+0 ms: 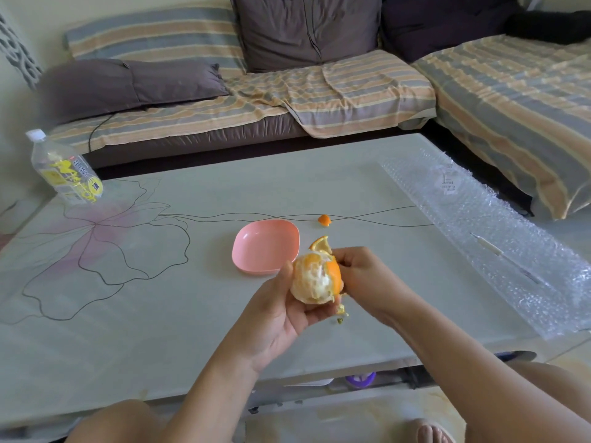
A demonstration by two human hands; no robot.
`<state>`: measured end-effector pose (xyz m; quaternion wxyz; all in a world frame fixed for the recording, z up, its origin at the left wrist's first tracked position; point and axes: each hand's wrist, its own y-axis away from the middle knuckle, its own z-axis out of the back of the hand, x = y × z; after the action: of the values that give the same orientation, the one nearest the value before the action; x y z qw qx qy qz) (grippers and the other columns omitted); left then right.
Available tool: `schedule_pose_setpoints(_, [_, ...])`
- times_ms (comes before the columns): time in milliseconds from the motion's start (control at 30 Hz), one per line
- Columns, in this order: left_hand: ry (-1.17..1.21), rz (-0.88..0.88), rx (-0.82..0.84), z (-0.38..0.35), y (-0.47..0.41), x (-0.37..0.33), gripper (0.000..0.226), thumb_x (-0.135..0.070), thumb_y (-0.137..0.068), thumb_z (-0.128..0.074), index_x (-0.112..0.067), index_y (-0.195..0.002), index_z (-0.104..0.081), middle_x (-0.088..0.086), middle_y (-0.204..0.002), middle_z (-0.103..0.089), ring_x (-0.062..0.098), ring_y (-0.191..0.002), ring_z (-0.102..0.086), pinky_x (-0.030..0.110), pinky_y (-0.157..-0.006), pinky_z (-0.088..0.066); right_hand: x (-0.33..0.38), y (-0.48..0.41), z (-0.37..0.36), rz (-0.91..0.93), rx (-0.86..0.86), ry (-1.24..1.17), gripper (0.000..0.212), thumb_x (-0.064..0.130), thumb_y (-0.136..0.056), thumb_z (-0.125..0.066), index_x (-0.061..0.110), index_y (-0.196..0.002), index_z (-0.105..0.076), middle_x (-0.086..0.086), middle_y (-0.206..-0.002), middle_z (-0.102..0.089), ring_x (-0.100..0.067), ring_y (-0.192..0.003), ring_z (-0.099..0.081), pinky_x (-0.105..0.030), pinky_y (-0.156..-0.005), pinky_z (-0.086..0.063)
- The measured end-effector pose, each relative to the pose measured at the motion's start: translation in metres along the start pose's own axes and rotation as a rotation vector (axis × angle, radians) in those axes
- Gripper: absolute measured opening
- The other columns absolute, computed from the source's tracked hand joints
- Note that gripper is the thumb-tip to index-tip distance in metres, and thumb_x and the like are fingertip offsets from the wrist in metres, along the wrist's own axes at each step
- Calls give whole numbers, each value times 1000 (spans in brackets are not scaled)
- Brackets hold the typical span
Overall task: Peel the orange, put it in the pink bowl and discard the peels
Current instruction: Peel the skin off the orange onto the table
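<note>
A mostly peeled orange (311, 281), white pith showing, rests in my left hand (275, 314), which cups it from below. My right hand (361, 276) pinches a strip of orange peel (332, 266) still attached on the fruit's right side; its tip curls upward above my fingers. The pink bowl (256, 238) lies empty on the table just beyond and left of the orange. A small loose piece of peel (324, 219) lies on the table behind the bowl's right corner. Tiny peel scraps (340, 316) sit below the orange.
The pale table (160, 330) has a flower pattern on its left half. A plastic water bottle (65, 171) stands at the far left corner. A sheet of bubble wrap (499, 238) covers the right side. A striped sofa runs behind and to the right.
</note>
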<state>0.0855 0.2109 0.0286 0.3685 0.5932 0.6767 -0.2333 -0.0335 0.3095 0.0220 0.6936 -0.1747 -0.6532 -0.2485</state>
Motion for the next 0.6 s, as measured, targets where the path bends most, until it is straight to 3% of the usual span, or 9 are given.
schedule_pose_setpoints(67, [65, 28, 2, 0, 0, -4, 68, -51, -46, -87, -6, -96, -74, 17, -91, -71, 22, -75, -70, 32, -67, -57, -6, -2, -1, -96, -31, 79, 29, 15, -82, -57, -9, -67, -56, -9, -58, -51, -18, -59, -43, -27, -61, -38])
schedule_pose_setpoints(133, [100, 29, -55, 2, -1, -6, 68, -49, -44, -88, -6, -95, -75, 17, -92, -71, 23, -75, -70, 32, -67, -58, -9, -6, 6, -141, -154, 367, 41, 19, -89, -55, 9, -51, -44, 5, -47, -43, -11, -48, -38, -15, -47, -30])
schedule_pose_setpoints(200, [129, 31, -146, 2, -2, -7, 67, -49, -50, -85, -4, -97, -72, 16, -90, -71, 24, -76, -71, 32, -67, -59, -13, -10, 15, -92, -256, 689, 43, 20, -96, -44, 12, -54, -36, 2, -55, -39, -19, -58, -41, -19, -44, -25])
schedule_pose_setpoints(300, [107, 60, -252, 2, -2, -6, 56, -46, -72, -57, -2, -107, -60, 13, -85, -72, 22, -74, -71, 31, -69, -60, -22, -10, 24, -36, -218, 1028, 32, 11, -97, -34, 10, -65, -35, -3, -64, -37, -26, -74, -40, -28, -62, -28])
schedule_pose_setpoints(400, [94, 67, -276, 1, -2, -6, 49, -39, -77, -52, -2, -108, -59, 15, -90, -73, 24, -77, -72, 33, -73, -58, -35, -11, 25, 140, -246, 1233, 19, 7, -90, -50, 11, -72, -43, -1, -58, -34, -28, -71, -43, -33, -66, -35])
schedule_pose_setpoints(467, [93, 68, -294, 2, -2, -5, 47, -37, -79, -53, -2, -109, -59, 17, -94, -72, 27, -81, -72, 35, -77, -56, -25, -7, 22, 198, -329, 1010, 15, 27, -94, -53, 15, -91, -61, -2, -79, -52, -28, -86, -51, -33, -76, -40])
schedule_pose_setpoints(533, [82, 66, -315, 4, -3, -4, 42, -36, -84, -50, -3, -107, -61, 18, -97, -72, 28, -84, -71, 37, -80, -55, -10, -1, 18, 115, -195, 612, 44, 50, -89, -49, 20, -120, -59, 1, -103, -57, -13, -93, -55, -17, -78, -40])
schedule_pose_setpoints(600, [36, 63, -318, 4, -4, -3, 40, -35, -88, -47, -4, -109, -62, 18, -104, -71, 28, -88, -70, 37, -82, -55, 4, 5, 11, 177, -68, 410, 61, 53, -77, -56, 22, -129, -55, 5, -104, -60, -3, -89, -60, -12, -75, -47])
